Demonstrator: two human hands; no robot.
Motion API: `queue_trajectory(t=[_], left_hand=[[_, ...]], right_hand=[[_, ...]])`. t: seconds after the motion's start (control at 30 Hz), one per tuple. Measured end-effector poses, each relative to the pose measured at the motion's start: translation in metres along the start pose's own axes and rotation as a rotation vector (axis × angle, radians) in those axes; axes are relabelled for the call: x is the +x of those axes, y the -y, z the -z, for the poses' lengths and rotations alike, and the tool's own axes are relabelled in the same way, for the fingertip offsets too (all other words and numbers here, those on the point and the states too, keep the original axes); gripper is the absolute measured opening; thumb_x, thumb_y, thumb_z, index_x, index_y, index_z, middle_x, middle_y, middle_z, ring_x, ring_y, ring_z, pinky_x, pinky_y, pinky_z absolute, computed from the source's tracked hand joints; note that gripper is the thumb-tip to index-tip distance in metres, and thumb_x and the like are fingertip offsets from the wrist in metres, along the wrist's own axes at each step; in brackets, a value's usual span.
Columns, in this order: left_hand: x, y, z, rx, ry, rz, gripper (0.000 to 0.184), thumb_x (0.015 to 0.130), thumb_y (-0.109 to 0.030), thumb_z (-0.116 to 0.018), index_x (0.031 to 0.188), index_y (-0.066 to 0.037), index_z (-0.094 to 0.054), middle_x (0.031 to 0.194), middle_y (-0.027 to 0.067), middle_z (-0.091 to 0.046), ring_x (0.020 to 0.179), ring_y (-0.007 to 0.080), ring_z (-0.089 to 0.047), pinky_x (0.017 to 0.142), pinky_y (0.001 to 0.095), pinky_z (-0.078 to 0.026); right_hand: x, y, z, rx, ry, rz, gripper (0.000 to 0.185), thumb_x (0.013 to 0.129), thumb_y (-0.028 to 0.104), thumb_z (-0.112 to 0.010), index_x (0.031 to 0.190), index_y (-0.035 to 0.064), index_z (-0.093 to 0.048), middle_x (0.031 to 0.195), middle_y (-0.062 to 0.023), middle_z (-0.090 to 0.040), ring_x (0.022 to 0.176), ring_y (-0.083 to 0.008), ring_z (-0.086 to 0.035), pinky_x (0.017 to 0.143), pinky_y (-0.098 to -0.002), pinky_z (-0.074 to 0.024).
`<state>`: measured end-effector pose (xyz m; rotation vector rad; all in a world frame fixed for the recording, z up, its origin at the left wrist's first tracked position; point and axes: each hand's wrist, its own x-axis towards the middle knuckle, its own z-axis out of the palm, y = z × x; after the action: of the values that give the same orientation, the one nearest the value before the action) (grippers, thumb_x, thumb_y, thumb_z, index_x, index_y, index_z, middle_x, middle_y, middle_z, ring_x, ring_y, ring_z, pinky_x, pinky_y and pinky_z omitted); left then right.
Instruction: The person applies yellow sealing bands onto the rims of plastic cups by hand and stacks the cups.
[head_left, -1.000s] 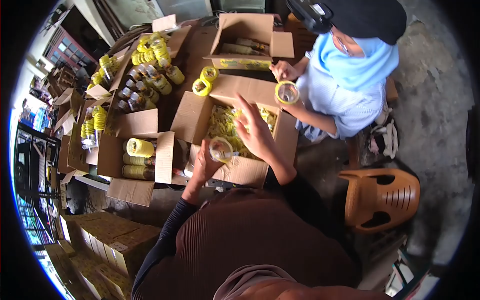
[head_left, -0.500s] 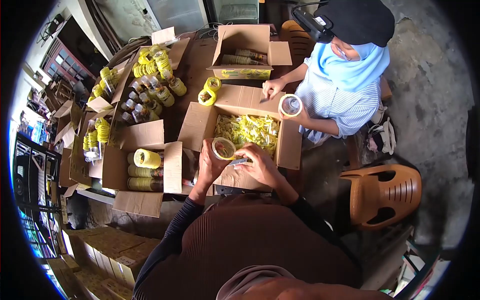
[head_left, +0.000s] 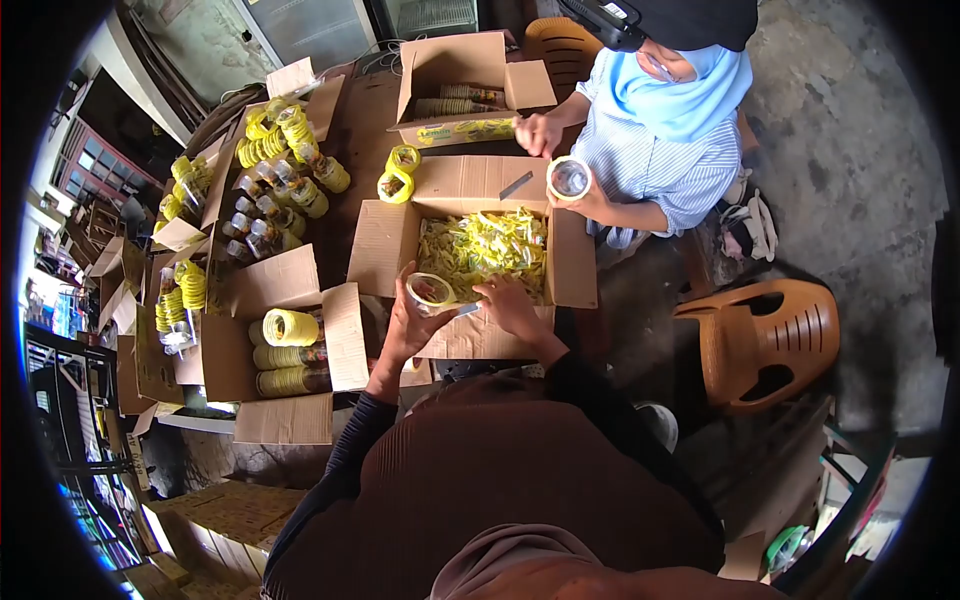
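Observation:
My left hand (head_left: 403, 330) is wrapped round a roll of yellow-edged tape or rings (head_left: 429, 290), its round opening facing up. Just to its right, my right hand (head_left: 512, 308) is closed on a small blade (head_left: 467, 310), whose tip points toward the roll. Both hands are over the near flap of an open cardboard box (head_left: 575, 255) filled with yellow strips (head_left: 500, 243). Another blade (head_left: 516, 185) lies on the box's far flap. Two yellow rolls (head_left: 396, 185) stand at the box's far left corner.
Across the box at the right, a co-worker (head_left: 650, 140) holds a similar roll (head_left: 570, 178). Boxes with stacked rolls (head_left: 290, 327) stand left, and another box (head_left: 455, 130) stands behind. An orange chair (head_left: 765, 345) is at the right.
My right hand was raised and spread, then came down to the blade beside the roll. The co-worker's hand has parted from a blade, which now lies on the flap. The view has shifted.

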<state>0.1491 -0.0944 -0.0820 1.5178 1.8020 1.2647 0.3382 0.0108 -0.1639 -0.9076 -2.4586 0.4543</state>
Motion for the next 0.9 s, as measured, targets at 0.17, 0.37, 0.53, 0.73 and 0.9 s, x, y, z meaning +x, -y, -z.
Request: queue_trajectory(t=[0.17, 0.37, 0.53, 0.73, 0.9], left_hand=[[-0.005, 0.022, 0.003, -0.070, 0.058, -0.095, 0.095, 0.072, -0.005, -0.078, 0.146, -0.001, -0.018, 0.105, 0.0129, -0.055, 0.098, 0.0241, -0.055, 0.089, 0.0341, -0.045], [-0.001, -0.003, 0.003, 0.018, -0.043, -0.011, 0.077, 0.070, -0.006, -0.079, 0.132, -0.002, -0.033, 0.101, 0.0168, -0.058, 0.092, 0.0286, -0.060, 0.082, 0.0372, -0.050], [0.009, -0.013, -0.004, 0.045, -0.088, -0.010, 0.073, 0.069, -0.009, -0.081, 0.126, -0.003, -0.037, 0.100, 0.0160, -0.059, 0.092, 0.0282, -0.061, 0.081, 0.0373, -0.050], [0.022, -0.019, -0.020, 0.133, -0.167, -0.049, 0.073, 0.071, -0.009, -0.082, 0.124, -0.002, -0.033, 0.100, 0.0154, -0.056, 0.089, 0.0258, -0.060, 0.078, 0.0354, -0.050], [0.021, -0.016, -0.035, -0.006, -0.205, -0.029, 0.072, 0.072, -0.007, -0.080, 0.124, -0.003, -0.030, 0.101, 0.0152, -0.055, 0.091, 0.0276, -0.059, 0.081, 0.0373, -0.049]], right_hand=[[0.002, -0.011, -0.007, 0.048, 0.133, -0.060, 0.012, 0.083, 0.022, -0.066, 0.088, 0.0112, -0.068, 0.094, -0.0080, -0.060, 0.099, -0.0294, -0.055, 0.082, -0.0433, -0.0432], [-0.006, -0.004, 0.023, 0.105, -0.080, -0.166, 0.007, 0.082, 0.015, -0.068, 0.081, 0.0079, -0.066, 0.084, -0.0106, -0.057, 0.085, -0.0307, -0.056, 0.073, -0.0416, -0.0443], [0.033, 0.032, 0.084, 0.251, -0.399, -0.111, 0.006, 0.085, 0.008, -0.064, 0.088, 0.0052, -0.061, 0.080, -0.0147, -0.054, 0.077, -0.0342, -0.055, 0.067, -0.0426, -0.0436], [0.057, 0.039, 0.103, 0.269, -0.428, -0.038, 0.010, 0.084, 0.007, -0.064, 0.090, 0.0053, -0.057, 0.080, -0.0122, -0.053, 0.078, -0.0323, -0.054, 0.069, -0.0417, -0.0439], [0.020, 0.052, 0.103, 0.315, -0.421, -0.062, 0.011, 0.084, 0.007, -0.066, 0.093, 0.0061, -0.060, 0.078, -0.0112, -0.052, 0.076, -0.0303, -0.054, 0.067, -0.0405, -0.0437]])
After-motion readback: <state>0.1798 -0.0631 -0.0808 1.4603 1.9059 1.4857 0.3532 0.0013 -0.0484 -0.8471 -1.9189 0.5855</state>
